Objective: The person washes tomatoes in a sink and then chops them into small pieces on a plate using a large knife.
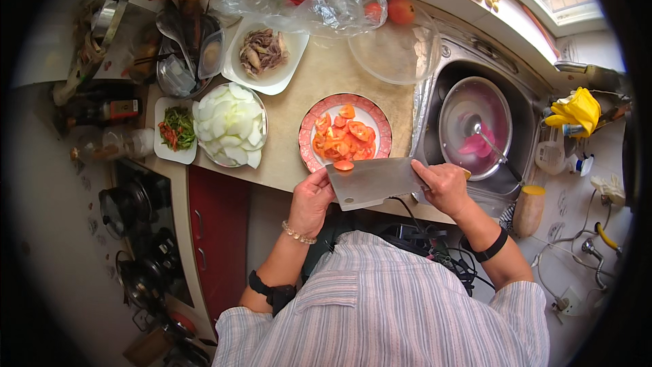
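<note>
My right hand [444,186] grips the handle of a metal cleaver [377,181], its broad blade lying across the near edge of a red-rimmed plate [308,125]. One tomato piece [343,165] sits on the blade by its upper edge. At the blade's left end is my left hand [313,199], its thumb and fingers close together at the corner; whether they pinch the blade cannot be told. Cut tomato pieces [338,137] are heaped on the plate beyond the blade.
Left of the plate stand a bowl of sliced pale vegetable [229,125], a dish of shredded peppers [177,130] and a white bowl of squid-like pieces [262,53]. A clear round lid [395,56] lies behind. The sink [433,135] at right holds a metal basin [448,122] with a ladle.
</note>
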The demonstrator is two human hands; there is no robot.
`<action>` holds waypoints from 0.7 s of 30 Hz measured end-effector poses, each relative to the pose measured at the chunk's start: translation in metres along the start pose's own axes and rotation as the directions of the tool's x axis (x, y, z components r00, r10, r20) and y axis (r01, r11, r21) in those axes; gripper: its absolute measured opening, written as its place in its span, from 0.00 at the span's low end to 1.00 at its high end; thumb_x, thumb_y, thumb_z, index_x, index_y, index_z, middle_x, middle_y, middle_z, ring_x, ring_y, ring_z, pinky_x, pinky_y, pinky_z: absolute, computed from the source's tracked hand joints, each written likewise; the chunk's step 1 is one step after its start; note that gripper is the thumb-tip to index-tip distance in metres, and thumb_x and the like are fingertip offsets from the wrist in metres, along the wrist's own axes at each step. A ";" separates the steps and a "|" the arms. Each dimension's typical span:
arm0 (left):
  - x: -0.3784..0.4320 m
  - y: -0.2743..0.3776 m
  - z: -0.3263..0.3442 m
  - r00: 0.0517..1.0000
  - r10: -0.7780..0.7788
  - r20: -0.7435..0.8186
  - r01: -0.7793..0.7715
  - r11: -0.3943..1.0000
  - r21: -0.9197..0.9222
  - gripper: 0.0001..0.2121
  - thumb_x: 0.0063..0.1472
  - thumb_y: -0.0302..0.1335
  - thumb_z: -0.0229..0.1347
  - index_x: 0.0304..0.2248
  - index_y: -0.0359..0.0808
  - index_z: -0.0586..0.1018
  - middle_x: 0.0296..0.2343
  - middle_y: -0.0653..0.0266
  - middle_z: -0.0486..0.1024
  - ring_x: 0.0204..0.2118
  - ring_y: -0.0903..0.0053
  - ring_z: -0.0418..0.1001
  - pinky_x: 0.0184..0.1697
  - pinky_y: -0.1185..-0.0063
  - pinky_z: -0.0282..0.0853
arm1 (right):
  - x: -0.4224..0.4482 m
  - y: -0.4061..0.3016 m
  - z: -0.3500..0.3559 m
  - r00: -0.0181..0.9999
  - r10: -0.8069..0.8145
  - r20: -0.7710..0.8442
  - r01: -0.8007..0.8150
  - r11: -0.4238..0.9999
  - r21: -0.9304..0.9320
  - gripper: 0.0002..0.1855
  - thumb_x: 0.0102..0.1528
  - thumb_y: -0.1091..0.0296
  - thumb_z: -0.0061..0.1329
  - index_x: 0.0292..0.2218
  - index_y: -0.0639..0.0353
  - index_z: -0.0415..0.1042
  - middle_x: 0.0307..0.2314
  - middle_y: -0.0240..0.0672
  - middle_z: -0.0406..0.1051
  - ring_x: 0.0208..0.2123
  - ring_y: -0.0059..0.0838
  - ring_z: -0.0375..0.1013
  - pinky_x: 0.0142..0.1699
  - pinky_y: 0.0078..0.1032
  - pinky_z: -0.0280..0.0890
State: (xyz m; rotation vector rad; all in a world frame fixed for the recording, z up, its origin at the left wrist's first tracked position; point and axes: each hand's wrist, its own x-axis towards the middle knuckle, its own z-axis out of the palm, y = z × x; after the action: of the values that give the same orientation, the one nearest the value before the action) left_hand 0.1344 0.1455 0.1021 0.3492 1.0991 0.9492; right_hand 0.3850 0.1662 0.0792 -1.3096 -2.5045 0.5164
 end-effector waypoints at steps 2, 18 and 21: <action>0.002 -0.005 -0.010 0.996 -0.090 -0.001 0.089 0.980 -0.177 0.13 0.51 0.20 0.42 0.38 0.26 0.64 0.32 0.60 0.67 0.34 0.78 0.67 0.37 0.84 0.63 | 0.007 -0.010 -0.001 1.000 -0.005 -0.001 0.005 1.000 -0.008 0.21 0.28 0.74 0.44 0.31 0.58 0.65 0.09 0.30 0.59 0.12 0.28 0.61 0.17 0.25 0.55; 0.011 -0.011 -0.021 0.997 -0.048 0.057 0.060 0.971 -0.231 0.21 0.55 0.38 0.32 0.39 0.27 0.64 0.34 0.60 0.65 0.36 0.79 0.64 0.38 0.85 0.61 | 0.019 -0.031 -0.007 0.998 0.062 0.003 -0.062 0.985 0.164 0.18 0.29 0.76 0.44 0.28 0.58 0.66 0.09 0.33 0.61 0.11 0.31 0.62 0.16 0.25 0.56; 0.012 -0.001 -0.019 0.998 -0.058 0.030 0.060 0.994 -0.091 0.15 0.54 0.29 0.39 0.37 0.27 0.65 0.32 0.61 0.67 0.35 0.80 0.65 0.38 0.85 0.61 | 0.017 -0.023 -0.004 1.000 0.011 -0.013 -0.009 0.988 0.157 0.18 0.28 0.76 0.44 0.29 0.58 0.66 0.09 0.33 0.60 0.11 0.31 0.62 0.16 0.25 0.56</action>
State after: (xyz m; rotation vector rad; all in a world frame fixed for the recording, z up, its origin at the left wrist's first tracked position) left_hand 0.1200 0.1507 0.0861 0.2530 1.0318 0.9362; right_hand 0.3603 0.1685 0.0944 -1.2625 -2.3933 0.6890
